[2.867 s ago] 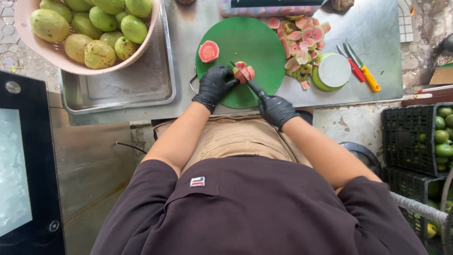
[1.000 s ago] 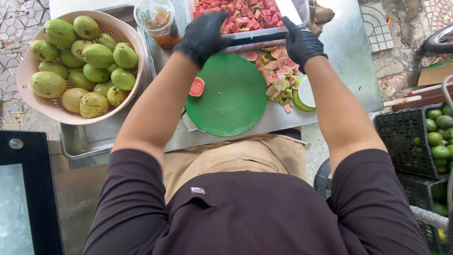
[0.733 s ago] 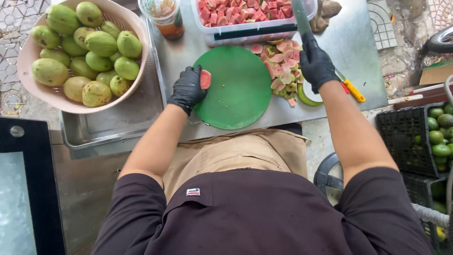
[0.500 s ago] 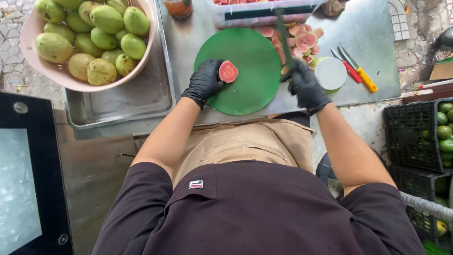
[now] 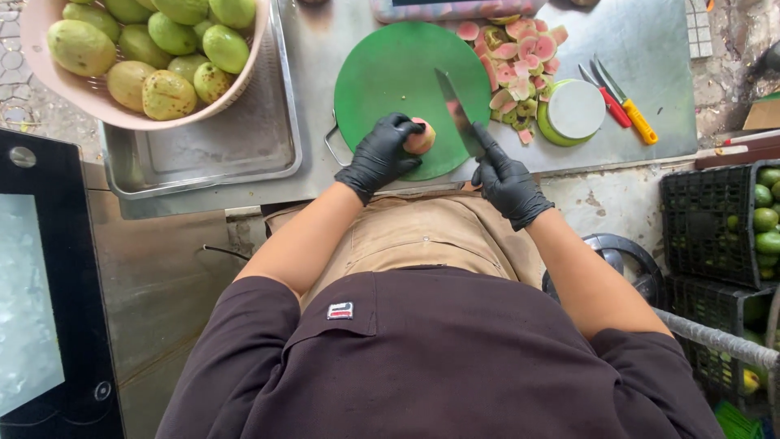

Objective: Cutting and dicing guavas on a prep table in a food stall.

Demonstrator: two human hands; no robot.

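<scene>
Gloved left hand [image 5: 379,158] clamped a pink-fleshed guava half [image 5: 420,138] on the round green cutting board [image 5: 390,73], just left of the long steel knife [image 5: 457,112] gripped by the right hand [image 5: 508,180].

Single view only, head-worn camera, looking steeply down over the person's own chest and dark brown shirt [image 5: 439,358] onto a steel counter [image 5: 650,57]. The far edge of the scene sits at the top of frame, the body at the bottom. Mid distance: both forearms are fully in frame, with the round green cutting board [image 5: 390,73] upper centre. The pink basket of green guavas [image 5: 49,81] is cropped at top left, and the black plastic crate [image 5: 707,236] is cut off at the right edge. No second view to overlap with.
</scene>
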